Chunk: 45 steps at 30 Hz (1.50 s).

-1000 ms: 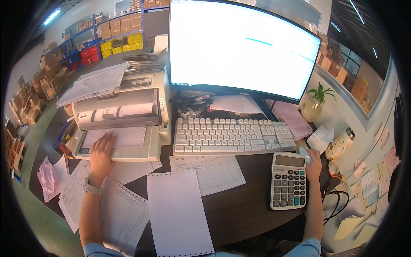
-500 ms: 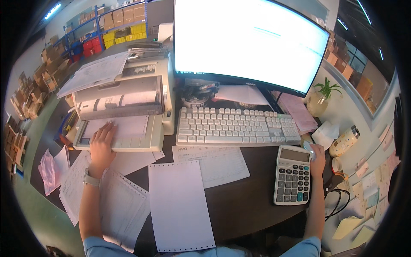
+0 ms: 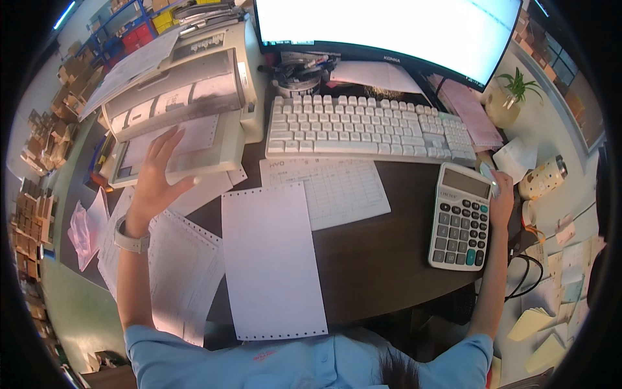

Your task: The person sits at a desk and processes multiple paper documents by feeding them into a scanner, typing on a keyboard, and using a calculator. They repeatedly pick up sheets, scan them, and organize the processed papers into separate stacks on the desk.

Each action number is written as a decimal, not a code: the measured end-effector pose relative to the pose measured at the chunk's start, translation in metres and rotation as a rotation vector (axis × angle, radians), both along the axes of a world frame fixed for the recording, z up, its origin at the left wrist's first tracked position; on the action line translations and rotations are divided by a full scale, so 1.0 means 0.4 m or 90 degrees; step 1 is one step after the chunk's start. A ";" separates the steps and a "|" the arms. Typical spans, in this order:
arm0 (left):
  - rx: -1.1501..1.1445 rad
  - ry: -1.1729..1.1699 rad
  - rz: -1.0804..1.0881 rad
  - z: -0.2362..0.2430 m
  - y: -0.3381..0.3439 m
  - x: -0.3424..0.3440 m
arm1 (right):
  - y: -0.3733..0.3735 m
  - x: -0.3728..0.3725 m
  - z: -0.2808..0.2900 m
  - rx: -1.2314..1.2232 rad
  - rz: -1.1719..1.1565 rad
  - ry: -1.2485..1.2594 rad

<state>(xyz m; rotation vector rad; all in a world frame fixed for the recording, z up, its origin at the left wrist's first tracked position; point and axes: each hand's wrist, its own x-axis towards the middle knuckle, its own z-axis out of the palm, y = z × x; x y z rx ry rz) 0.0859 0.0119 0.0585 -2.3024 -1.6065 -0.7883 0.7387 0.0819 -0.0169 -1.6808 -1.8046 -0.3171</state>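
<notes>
My left hand (image 3: pixel 157 180), fingers apart and thumb stretched out, hovers at the front tray of a beige printer (image 3: pixel 249 97). Under its fingertips, a sheet of paper (image 3: pixel 197 134) lies on that tray and runs up to the printer's clear cover. A watch with a pale strap circles my left wrist. On the right, my right hand (image 3: pixel 503 204) rests around a pale, shiny computer mouse (image 3: pixel 488 176), mostly hidden by the fingers. Just left of it stands a large calculator (image 3: pixel 459 217) with grey, black and teal keys.
A white keyboard (image 3: pixel 363 126) lies below the bright monitor (image 3: pixel 389 29). A blank sheet with punched edges (image 3: pixel 272 266) and a printed form (image 3: pixel 350 191) lie on the dark desk. Farther right are a potted plant (image 3: pixel 508 107), a spotted bottle (image 3: pixel 543 178) and black cables (image 3: pixel 528 279).
My left hand has lifted off the sheet on the printer tray, its thumb now spread outward. My right hand stays on the mouse. The whole view has tilted downward.
</notes>
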 end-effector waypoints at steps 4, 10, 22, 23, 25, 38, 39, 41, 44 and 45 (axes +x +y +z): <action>-0.309 -0.258 -0.164 0.058 -0.011 0.235 | -0.001 0.010 0.002 -0.020 -0.004 -0.002; -0.303 -0.050 -0.279 -0.064 0.084 0.508 | 0.016 0.022 -0.004 -0.030 0.022 0.025; -0.285 0.082 -0.179 -0.093 0.156 0.603 | 0.004 0.011 0.005 -0.062 0.004 0.031; -0.334 0.021 -0.178 -0.086 0.153 0.600 | 0.004 0.013 0.005 -0.060 0.005 0.033; -0.429 -0.101 -0.177 -0.063 0.146 0.598 | 0.012 0.028 -0.005 -0.030 0.016 0.003; -0.440 -0.617 -0.426 0.037 0.018 0.644 | -0.258 -0.460 0.199 -0.040 0.492 0.293; -0.484 -0.626 -0.437 0.051 0.001 0.649 | -0.263 -0.488 0.206 -0.074 0.508 0.322; -0.463 -0.628 -0.474 0.055 -0.025 0.651 | -0.251 -0.522 0.197 -0.056 0.540 0.405; -0.447 -0.628 -0.497 0.060 -0.043 0.641 | -0.249 -0.532 0.190 -0.073 0.587 0.500; -0.451 -0.642 -0.494 0.062 -0.047 0.641 | -0.248 -0.534 0.189 -0.079 0.603 0.524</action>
